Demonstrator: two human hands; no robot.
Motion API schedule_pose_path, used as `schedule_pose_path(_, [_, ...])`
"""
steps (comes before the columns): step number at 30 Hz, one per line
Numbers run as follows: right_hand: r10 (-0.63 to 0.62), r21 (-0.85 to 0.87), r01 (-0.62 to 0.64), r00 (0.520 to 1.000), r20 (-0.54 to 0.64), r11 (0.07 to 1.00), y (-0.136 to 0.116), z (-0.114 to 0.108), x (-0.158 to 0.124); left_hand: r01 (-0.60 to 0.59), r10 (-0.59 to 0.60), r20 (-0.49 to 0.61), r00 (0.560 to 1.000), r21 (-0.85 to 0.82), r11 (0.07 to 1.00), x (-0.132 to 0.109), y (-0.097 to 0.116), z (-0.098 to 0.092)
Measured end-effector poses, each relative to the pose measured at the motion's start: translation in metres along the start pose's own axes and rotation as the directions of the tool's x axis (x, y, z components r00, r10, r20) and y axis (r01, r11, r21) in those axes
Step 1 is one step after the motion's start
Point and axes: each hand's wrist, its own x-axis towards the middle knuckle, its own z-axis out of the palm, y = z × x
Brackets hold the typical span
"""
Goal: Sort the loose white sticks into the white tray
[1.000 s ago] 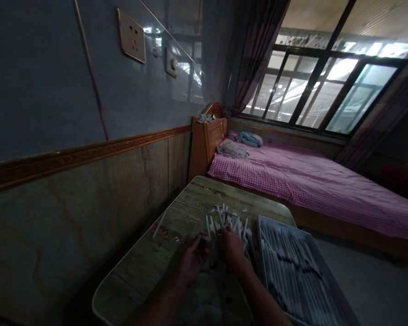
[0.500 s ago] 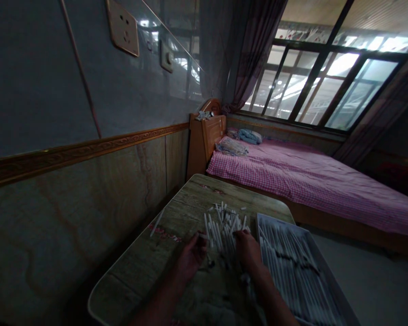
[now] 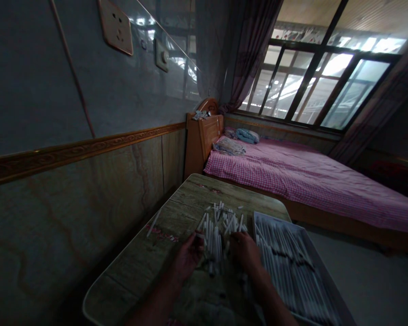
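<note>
Stick pile (image 3: pixel 221 224) blocks 12 o'clock of left hand (image 3: pixel 187 258) and right hand (image 3: pixel 246 253); tray (image 3: pixel 272 217) rim walls off right hand's 3 o'clock. Bare table (image 3: pixel 139 267) is open at left hand's 9–10 o'clock, with one stray stick (image 3: pixel 154 222) there. Wall (image 3: pixel 71 203) stands just past that edge.

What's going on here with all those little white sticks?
A person has both bare hands on a wood-patterned table. The left hand touches the left edge of a loose pile of thin white sticks; the right hand rests on its right side. Beside it, a shallow grey tray holds many more sticks. It is too dark to tell whether either hand grips one.
</note>
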Motion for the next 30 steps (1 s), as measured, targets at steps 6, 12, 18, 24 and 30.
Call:
schedule_pose_path(6, [0.045,-0.11,-0.045,0.999,-0.003,0.993,0.018,-0.002,0.004,0.01,-0.008,-0.055,0.998,0.035,0.999,0.001,0.0,0.001])
schedule_pose_path(12, [-0.028,-0.026,0.03,0.997,0.067,0.999,0.018,0.003,-0.006,0.006,-0.003,-0.057,0.998,0.049,0.999,-0.001,0.0,0.003])
schedule_pose_path(18, [-0.012,-0.128,0.013,1.0,0.004,0.992,0.006,0.032,-0.034,-0.024,0.025,-0.037,0.999,0.044,0.999,-0.001,-0.001,0.001])
schedule_pose_path(24, [-0.132,-0.07,0.125,0.987,-0.093,0.99,-0.012,0.063,-0.054,0.003,-0.001,-0.036,0.999,0.045,0.999,0.002,-0.001,0.0])
schedule_pose_path(30, [-0.03,-0.047,0.02,0.972,-0.234,0.999,-0.015,0.054,-0.055,-0.011,0.014,-0.033,0.999,0.07,0.997,0.0,0.0,-0.001])
